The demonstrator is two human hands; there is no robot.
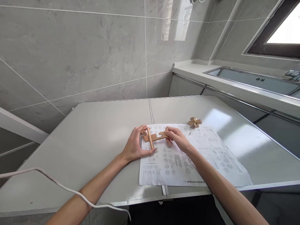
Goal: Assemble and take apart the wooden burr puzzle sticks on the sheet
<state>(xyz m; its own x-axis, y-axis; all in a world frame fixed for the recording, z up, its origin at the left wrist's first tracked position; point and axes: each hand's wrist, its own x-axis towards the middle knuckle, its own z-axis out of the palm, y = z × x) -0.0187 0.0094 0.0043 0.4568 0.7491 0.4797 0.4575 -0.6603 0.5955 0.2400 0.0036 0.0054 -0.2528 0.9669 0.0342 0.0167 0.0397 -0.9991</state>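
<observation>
My left hand [136, 143] grips a slim wooden bar [150, 139] by its two ends, thumb below and fingers above. Crossing this bar is a flat notched wooden puzzle piece [155, 137], with a hooked slot at its left end and a cut-out in its upper edge. Its right end is pinched between the thumb and fingers of my right hand [175, 137]. Whether the bar passes through the flat piece or only lies against it I cannot tell. Both hands are over a printed instruction sheet [159, 175] showing small line drawings.
An assembled wooden puzzle [194, 122] sits at the sheet's far edge. The pale folding table [112, 125] has a seam down its middle. A white cable [70, 189] crosses the left forearm. Tiled wall stands behind; a counter with a sink [246, 78] is on the right.
</observation>
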